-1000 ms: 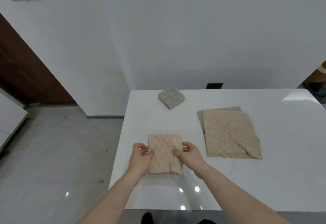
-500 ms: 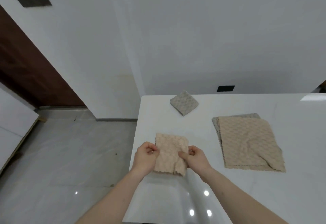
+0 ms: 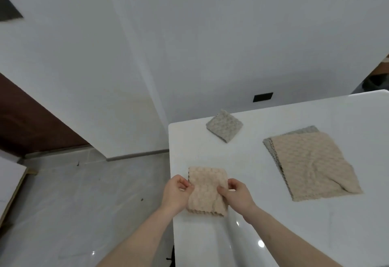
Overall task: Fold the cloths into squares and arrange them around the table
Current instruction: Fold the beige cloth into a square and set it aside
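The left hand (image 3: 176, 193) pinches the left edge of a folded beige cloth (image 3: 207, 191), fingers curled around it. The right hand (image 3: 236, 194) pinches its right edge the same way, thumb on top. This cloth sits near the table's left edge, close to the person.

Four cloths can be counted: the beige one in the hands; one folded grey square (image 3: 224, 126) near the table's far left corner, turned like a diamond; and, to the right, one unfolded beige cloth (image 3: 311, 164) lying on top of an unfolded grey cloth (image 3: 267, 142), of which only a strip shows.

The table (image 3: 315, 235) is white and glossy. Beyond it stands a white wall (image 3: 210, 35) with a small black plate (image 3: 263, 97); to the left is a grey tiled floor (image 3: 84, 203) and a dark brown panel (image 3: 31, 123).
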